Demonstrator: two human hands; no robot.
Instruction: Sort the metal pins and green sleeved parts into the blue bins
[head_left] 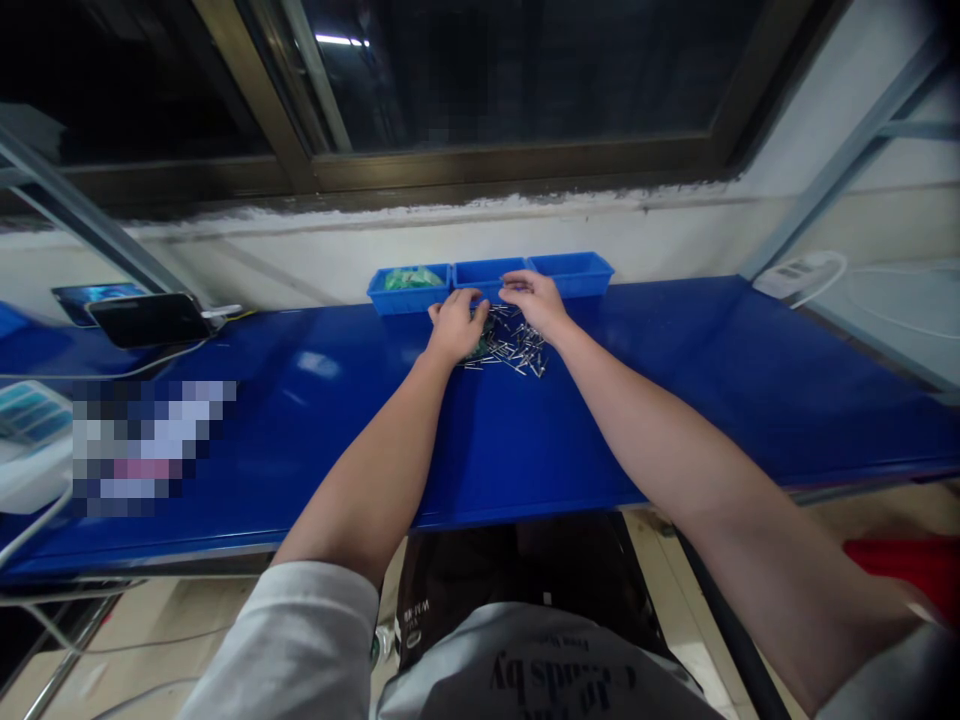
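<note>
A loose pile of small, thin, shiny metal pins (517,352) lies on the blue tabletop. At the pile's left edge rests my left hand (456,328), its thumb and fingers apart; the fingertips are partly hidden. My right hand (534,300) is over the far right side of the pile, thumb and forefinger brought together. Whatever is between those fingertips is too small to make out. Just beyond both hands stand a middle blue bin (487,270) and a right blue bin (574,268). A left blue bin (409,298) contains a green plastic bag (412,278).
The blue table (330,440) runs along a wall beneath a window. Toward the left are a phone (150,322), a cable and a white device (34,440). A white power strip (795,275) sits at the right end, near a metal frame post (817,165).
</note>
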